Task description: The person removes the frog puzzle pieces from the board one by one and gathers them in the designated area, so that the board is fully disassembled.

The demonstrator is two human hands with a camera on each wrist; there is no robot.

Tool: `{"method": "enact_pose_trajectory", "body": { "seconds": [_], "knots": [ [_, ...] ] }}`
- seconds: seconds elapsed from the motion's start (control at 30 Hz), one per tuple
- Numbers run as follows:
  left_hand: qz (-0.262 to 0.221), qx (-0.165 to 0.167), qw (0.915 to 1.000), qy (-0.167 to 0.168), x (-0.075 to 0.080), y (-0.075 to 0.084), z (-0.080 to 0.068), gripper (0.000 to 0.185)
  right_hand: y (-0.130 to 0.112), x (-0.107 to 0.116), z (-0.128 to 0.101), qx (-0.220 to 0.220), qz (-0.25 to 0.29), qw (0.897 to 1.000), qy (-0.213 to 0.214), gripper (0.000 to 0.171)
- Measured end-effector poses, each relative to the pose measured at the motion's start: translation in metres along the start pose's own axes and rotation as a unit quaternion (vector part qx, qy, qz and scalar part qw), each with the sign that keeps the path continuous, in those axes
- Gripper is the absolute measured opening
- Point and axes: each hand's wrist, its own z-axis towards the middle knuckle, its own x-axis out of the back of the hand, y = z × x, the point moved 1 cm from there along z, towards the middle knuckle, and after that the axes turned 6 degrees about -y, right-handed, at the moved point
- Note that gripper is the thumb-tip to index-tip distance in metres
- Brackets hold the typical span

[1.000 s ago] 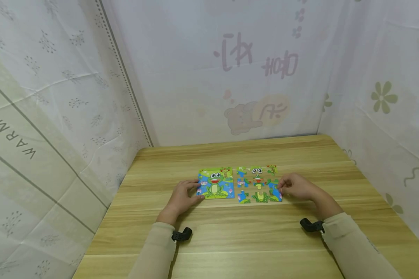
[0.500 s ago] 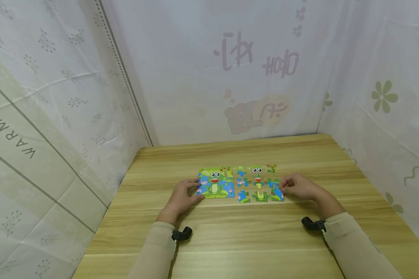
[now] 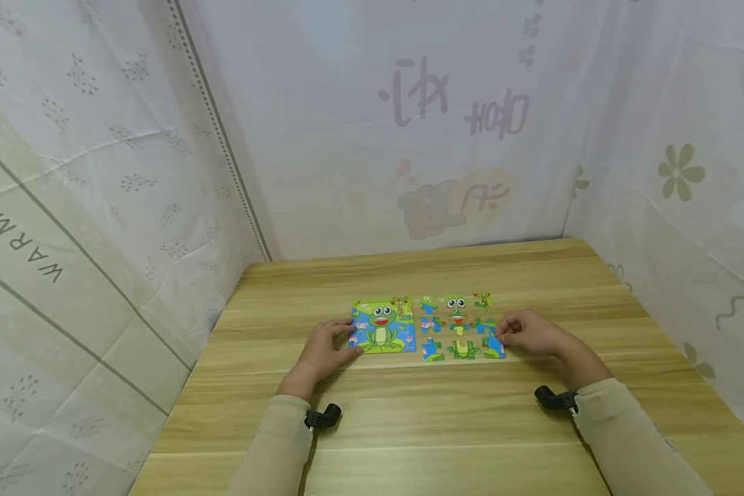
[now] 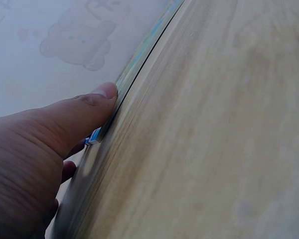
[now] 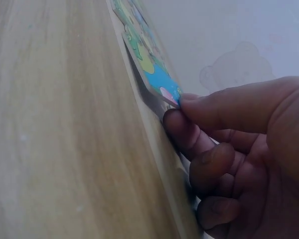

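A square frog picture card [image 3: 382, 325] lies on the wooden table [image 3: 409, 420]. Just right of it sits a frog jigsaw [image 3: 457, 326] of several separated pieces. My left hand [image 3: 346, 342] holds the card's near left corner, its thumb [image 4: 92, 110] pressed against the card's edge [image 4: 139, 52]. My right hand [image 3: 499, 337] pinches the jigsaw's near right piece [image 3: 493, 345] between thumb and forefinger. In the right wrist view that blue piece [image 5: 159, 79] is tipped up off the table at the corner my fingers [image 5: 187, 132] hold.
Patterned white cloth walls [image 3: 372, 124] close in the table on the left, back and right. Bare wood lies in front of and behind the card and jigsaw. Black wrist camera mounts [image 3: 322, 416] sit near each sleeve.
My right hand has shifted slightly right with the near right piece, drawing it a little away from its neighbours. The left hand and the frog card have stayed put.
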Motion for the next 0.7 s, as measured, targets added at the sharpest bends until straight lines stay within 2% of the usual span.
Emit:
{"method": "enact_pose_trajectory", "body": {
  "seconds": [0.7],
  "knots": [
    [-0.004,-0.007,1.0000,0.000,-0.0007,-0.0022,0.0008,0.056,-0.0021,-0.0025,-0.0015,-0.011,0.010,1.000,-0.001,0.005]
  ]
}}
